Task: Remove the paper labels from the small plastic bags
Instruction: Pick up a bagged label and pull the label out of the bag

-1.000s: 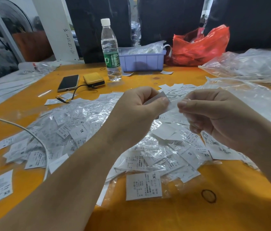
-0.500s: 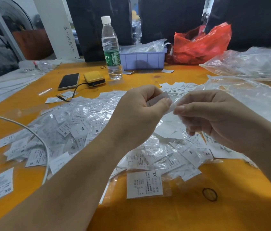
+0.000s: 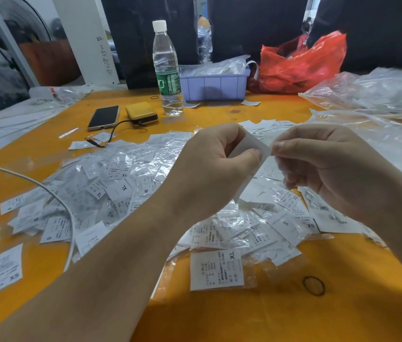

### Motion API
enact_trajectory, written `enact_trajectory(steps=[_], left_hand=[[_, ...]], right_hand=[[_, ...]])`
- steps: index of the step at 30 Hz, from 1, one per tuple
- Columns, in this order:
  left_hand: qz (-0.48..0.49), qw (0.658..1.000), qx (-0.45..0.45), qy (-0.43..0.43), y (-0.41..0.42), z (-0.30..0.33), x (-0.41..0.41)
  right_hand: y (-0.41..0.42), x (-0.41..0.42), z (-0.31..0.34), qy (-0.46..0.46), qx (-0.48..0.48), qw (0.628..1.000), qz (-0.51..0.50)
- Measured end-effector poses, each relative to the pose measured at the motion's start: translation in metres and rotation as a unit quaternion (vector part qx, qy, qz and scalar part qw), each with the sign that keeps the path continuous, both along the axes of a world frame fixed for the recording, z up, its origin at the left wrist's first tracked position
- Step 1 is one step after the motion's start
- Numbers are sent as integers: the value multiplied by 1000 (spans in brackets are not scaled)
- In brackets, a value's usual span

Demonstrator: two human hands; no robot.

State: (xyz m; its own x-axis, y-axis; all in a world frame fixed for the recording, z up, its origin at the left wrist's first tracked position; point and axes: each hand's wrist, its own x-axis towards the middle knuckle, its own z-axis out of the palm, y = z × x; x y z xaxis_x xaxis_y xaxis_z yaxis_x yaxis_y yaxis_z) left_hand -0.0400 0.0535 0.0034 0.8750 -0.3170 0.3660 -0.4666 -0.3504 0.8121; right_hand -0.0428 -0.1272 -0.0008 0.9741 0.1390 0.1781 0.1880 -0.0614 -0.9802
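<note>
While raised above the orange bench (image 3: 219,317), left hand (image 3: 210,174) curled, thumb and forefinger pinching a white paper label (image 3: 250,147); right hand (image 3: 326,166) just beside it, fingertips pinching the clear small plastic bag (image 3: 275,141) at the label's right edge, lower fingers curled. Whether label and bag are already apart: cannot tell.

From the left: white cable (image 3: 47,191) curving across the bench edge, loose XS label (image 3: 1,275) near the front, black phone (image 3: 103,117) and yellow power bank (image 3: 141,112) side by side farther back, upright water bottle (image 3: 166,70), lilac bin (image 3: 213,83) just right of it, red plastic bag (image 3: 301,62) behind. Under both hands, a wide heap of bagged labels (image 3: 121,183); one XL bagged label (image 3: 216,270) lying alone at the front, black rubber band (image 3: 313,285) to its right, large clear bags (image 3: 377,92) at far right
</note>
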Motion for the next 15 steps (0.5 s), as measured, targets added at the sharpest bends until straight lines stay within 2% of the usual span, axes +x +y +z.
enact_trajectory(steps=[8, 15], left_hand=[[21, 1000, 16, -12, -1, 0, -1], [25, 999, 18, -14, 1, -1, 1]], right_hand=[[1, -2, 1, -14, -3, 999, 30], [0, -2, -1, -15, -46, 997, 59]])
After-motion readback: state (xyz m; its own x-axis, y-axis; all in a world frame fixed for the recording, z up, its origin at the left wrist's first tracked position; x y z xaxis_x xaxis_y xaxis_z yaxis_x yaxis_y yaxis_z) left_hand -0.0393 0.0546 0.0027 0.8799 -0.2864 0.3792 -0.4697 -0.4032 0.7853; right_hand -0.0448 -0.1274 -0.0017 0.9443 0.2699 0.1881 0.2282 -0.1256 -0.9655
